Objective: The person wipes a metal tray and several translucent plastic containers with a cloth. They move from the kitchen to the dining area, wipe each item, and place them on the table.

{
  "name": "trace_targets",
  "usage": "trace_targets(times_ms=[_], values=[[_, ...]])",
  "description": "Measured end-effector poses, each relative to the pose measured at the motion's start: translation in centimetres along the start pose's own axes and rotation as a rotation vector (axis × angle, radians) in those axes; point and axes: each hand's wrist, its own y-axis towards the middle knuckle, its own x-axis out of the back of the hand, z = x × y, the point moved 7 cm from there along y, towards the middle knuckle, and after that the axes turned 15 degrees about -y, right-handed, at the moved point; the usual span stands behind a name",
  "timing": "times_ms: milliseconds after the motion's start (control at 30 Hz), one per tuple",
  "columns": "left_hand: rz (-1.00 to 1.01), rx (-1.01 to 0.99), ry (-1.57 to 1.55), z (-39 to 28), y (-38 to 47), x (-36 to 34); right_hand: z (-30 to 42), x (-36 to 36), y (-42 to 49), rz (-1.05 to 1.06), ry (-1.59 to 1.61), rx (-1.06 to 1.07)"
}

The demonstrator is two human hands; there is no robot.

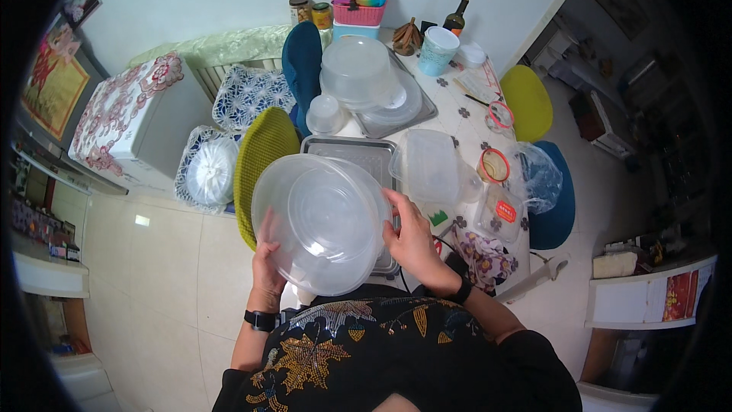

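Observation:
A large round translucent plastic bowl (320, 223) is held up before me, its open mouth turned towards me. My left hand (267, 260) grips its lower left side, with the fingers showing through the wall. On the right rim, my right hand (413, 234) has its thumb and fingers on the edge. Partly hidden beneath the bowl, a metal baking tray (354, 149) lies on the table. Right of that tray is a rectangular translucent plastic container (428, 166). Beyond it, upturned round plastic bowls (357, 71) and plastic lids (409, 103) rest on a second tray (428, 117).
A light blue tub (439, 51) and a dark glass bottle (457, 14) stand at the back. Red-rimmed jars (493, 165), a clear plastic box (498, 214) and a patterned cloth (483, 257) lie at the right. A yellow-green chair (266, 166) borders the table's left side.

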Motion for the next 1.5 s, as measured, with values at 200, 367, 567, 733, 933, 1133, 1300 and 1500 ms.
trace_targets(times_ms=[200, 367, 567, 733, 933, 1133, 1300, 1500], values=[[-0.010, -0.029, 0.139, -0.2, 0.5, 0.5, 0.8, 0.0, 0.1, 0.052, 0.046, -0.014], [-0.055, -0.072, 0.249, -0.2, 0.3, 1.4, 0.9, 0.1, 0.1, 0.062, 0.067, -0.021], [-0.187, -0.236, 0.673, -1.2, 0.4, 2.3, 0.0, -0.3, 0.4, 0.003, -0.045, -0.040], [-0.118, -0.255, 0.500, -1.0, 0.5, 2.8, -0.1, 1.4, 1.3, -0.156, -0.311, 0.023], [-0.214, -0.233, 0.472, -1.6, -0.4, 5.4, -1.2, 6.2, 2.9, -0.358, -0.414, -0.087], [-0.287, -0.236, 0.513, -0.9, -0.5, 6.8, -2.0, 13.6, 2.8, -0.711, -0.559, -0.144], [-0.247, -0.110, 0.709, 2.2, 2.9, 6.9, -4.0, 16.4, 2.0, -0.773, -0.379, -0.275], [-0.178, -0.442, 1.162, 2.8, 5.1, 4.4, -7.8, 15.1, 1.1, -0.543, 0.159, -0.470]])
